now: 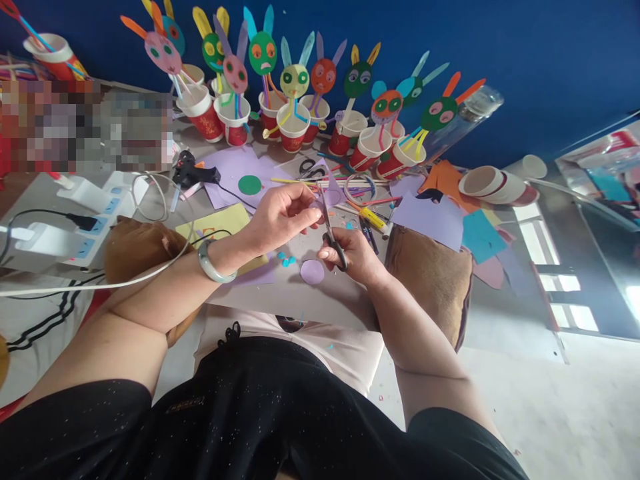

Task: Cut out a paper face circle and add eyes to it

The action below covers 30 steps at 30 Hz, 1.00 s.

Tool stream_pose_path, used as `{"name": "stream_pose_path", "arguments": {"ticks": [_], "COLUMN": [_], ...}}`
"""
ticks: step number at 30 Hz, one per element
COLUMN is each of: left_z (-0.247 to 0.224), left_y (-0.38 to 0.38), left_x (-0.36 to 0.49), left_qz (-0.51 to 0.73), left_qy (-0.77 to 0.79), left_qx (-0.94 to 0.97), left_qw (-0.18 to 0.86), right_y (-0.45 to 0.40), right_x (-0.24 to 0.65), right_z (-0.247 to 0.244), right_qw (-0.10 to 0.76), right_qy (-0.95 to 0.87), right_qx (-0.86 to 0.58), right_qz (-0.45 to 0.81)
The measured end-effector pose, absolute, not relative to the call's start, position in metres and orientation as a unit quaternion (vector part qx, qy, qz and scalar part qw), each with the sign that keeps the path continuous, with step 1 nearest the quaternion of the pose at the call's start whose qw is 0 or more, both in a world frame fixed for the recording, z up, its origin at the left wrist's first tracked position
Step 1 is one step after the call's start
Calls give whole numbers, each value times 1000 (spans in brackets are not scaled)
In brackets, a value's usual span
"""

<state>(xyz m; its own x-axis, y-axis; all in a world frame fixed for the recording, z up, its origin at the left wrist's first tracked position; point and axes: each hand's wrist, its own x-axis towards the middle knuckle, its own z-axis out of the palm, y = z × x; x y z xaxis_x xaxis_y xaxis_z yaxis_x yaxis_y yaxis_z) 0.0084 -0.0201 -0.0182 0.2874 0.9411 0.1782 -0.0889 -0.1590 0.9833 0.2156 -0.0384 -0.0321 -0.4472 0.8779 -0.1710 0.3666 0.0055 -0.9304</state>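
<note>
Head view: the fingers of the left hand (287, 217) pinch a small piece of purple paper (333, 193), while those of the right hand (353, 255) grip black-handled scissors (330, 235), whose blades point away from the body and meet that paper. Just below the hands, a purple disc (313, 272) and blue scraps (286, 260) lie on the tabletop (295, 300). A yellow sheet (203, 223) lies near the left forearm; a yellow tube (375, 221) is just beyond the right hand. Farther off, a green disc (249, 185) rests on purple sheets (225, 162), beside a black glue gun (195, 172). Along the back stand red-and-white cups (294, 137) holding long-eared paper faces (294, 81) on coloured stems.
</note>
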Motion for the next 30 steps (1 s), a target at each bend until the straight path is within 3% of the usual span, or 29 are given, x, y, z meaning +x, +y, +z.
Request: {"name": "stream_pose_path", "arguments": {"ticks": [30], "left_z": [-23], "left_y": [-18], "left_x": [8], "left_qz": [491], "left_qy": [338], "left_qx": [617], "left_qw": [514], "right_y": [-38], "right_x": [215], "right_z": [-34], "right_qw": [244], "right_qy": [-677], "right_qx": [-466], "right_qz": [515]}}
